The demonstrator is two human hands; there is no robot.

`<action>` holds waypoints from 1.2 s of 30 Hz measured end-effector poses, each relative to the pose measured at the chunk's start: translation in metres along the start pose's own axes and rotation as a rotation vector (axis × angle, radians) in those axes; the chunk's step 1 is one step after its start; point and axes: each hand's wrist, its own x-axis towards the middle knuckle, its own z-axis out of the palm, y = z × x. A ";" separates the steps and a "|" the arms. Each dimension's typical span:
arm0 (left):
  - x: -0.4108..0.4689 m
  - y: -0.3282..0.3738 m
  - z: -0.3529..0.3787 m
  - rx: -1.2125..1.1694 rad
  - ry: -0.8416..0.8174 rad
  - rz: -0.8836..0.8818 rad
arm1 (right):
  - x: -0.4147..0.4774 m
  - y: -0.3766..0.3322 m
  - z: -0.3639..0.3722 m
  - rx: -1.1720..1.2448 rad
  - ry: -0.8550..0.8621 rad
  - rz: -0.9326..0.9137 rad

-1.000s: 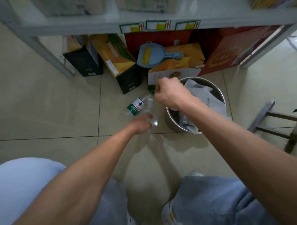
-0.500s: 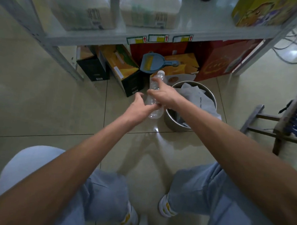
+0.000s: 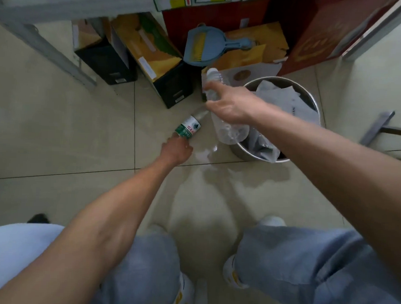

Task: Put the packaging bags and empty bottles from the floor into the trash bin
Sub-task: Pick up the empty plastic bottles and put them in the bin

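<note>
My right hand (image 3: 231,105) grips a clear, unlabelled plastic bottle (image 3: 230,132) with a white cap, held tilted just left of the round metal trash bin (image 3: 312,97). The bin holds crumpled white packaging bags (image 3: 289,100). A second clear bottle with a green and white label (image 3: 188,128) lies on the floor tiles left of the bin. My left hand (image 3: 175,149) is down at that bottle's lower end, fingers closing on it; the grip itself is hidden behind the hand.
Cardboard boxes (image 3: 153,58) and a blue dustpan (image 3: 202,46) stand under a grey metal shelf (image 3: 50,46) behind the bin. A wooden stool frame (image 3: 379,127) is at the right. My knees and white shoes are at the bottom.
My left hand let go of the clear bottle and dropped to the labelled bottle on the floor. My right hand keeps the clear bottle, now tilted beside the bin.
</note>
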 end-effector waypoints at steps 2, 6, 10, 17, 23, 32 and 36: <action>0.027 0.005 0.020 0.117 -0.034 0.046 | 0.007 0.004 0.003 -0.027 -0.025 -0.013; 0.071 0.007 0.040 0.319 -0.121 0.080 | 0.012 0.007 -0.008 -0.022 -0.023 -0.066; 0.092 0.001 0.039 0.365 -0.040 0.000 | 0.006 0.008 -0.024 0.038 0.007 -0.084; 0.111 -0.053 0.044 0.082 -0.187 -0.102 | 0.002 0.009 -0.025 -0.018 0.002 -0.106; 0.050 -0.029 0.010 -0.052 -0.268 -0.063 | -0.008 0.001 -0.036 -0.120 -0.058 -0.086; -0.074 0.057 -0.164 -0.669 -0.042 -0.073 | -0.040 -0.014 -0.055 0.043 0.051 -0.023; -0.130 0.089 -0.184 -0.820 0.021 0.060 | -0.063 -0.019 -0.054 0.289 0.080 0.017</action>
